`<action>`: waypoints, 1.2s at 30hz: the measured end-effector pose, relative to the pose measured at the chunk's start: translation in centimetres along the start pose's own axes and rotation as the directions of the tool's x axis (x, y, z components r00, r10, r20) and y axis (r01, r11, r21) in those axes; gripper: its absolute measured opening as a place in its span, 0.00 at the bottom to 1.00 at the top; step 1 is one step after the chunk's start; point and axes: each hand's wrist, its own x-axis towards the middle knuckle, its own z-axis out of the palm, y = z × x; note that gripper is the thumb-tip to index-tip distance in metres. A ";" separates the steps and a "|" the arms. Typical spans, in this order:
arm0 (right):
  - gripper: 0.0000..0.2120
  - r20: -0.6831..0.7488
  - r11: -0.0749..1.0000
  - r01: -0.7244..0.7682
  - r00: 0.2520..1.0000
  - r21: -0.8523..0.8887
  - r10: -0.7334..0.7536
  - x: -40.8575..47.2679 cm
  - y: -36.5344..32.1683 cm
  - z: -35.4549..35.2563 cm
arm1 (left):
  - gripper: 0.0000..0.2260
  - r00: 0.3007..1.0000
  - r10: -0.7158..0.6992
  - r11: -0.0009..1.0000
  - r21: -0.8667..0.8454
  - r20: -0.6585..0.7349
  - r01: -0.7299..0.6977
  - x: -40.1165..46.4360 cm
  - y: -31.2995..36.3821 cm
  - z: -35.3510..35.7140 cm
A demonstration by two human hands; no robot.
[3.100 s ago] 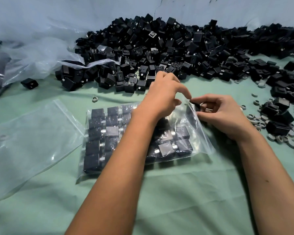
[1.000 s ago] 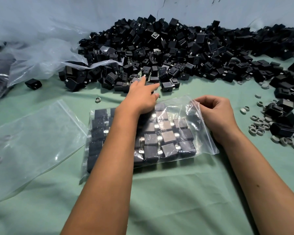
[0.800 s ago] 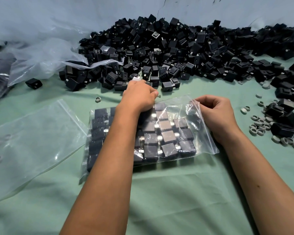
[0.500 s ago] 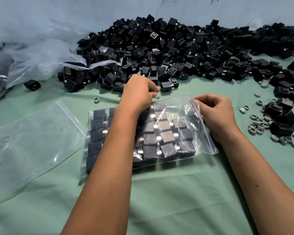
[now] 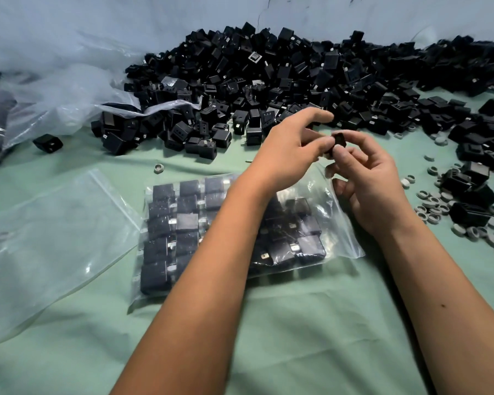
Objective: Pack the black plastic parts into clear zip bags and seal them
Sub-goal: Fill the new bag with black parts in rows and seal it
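At frame centre, both hands pinch one black part [image 5: 338,141] above the filled zip bag [image 5: 234,226]: left hand [image 5: 288,155] and right hand [image 5: 365,178] fingers clamp it. The left forearm hides the bag's middle.

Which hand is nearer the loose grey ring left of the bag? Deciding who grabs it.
Left. The left hand is raised right of the grey ring; the right hand is farther right.

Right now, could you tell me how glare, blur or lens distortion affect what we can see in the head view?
Head view: glare streaks the filled zip bag, veiling some parts inside; the empty bag also reflects light; wide-angle distortion bends the frame edges; the small black part between the left hand and right hand looks slightly blurred; soft shadows lie under both forearms.
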 end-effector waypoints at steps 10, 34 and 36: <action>0.09 -0.364 0.909 -0.193 0.930 -0.369 0.049 0.9 0.4 -2.5 | 0.23 0.987 -0.008 0.771 0.630 0.160 -0.096 -0.5 -0.2 0.2; 0.10 0.169 0.822 0.142 0.984 -0.552 -0.056 -0.9 0.0 0.0 | 0.08 0.982 0.184 0.862 0.474 0.040 -0.181 0.1 -0.1 -1.6; 0.12 0.176 0.797 0.151 0.983 -0.584 -0.057 -0.8 0.2 0.1 | 0.08 0.982 0.185 0.867 0.465 0.038 -0.181 0.1 -0.1 -1.6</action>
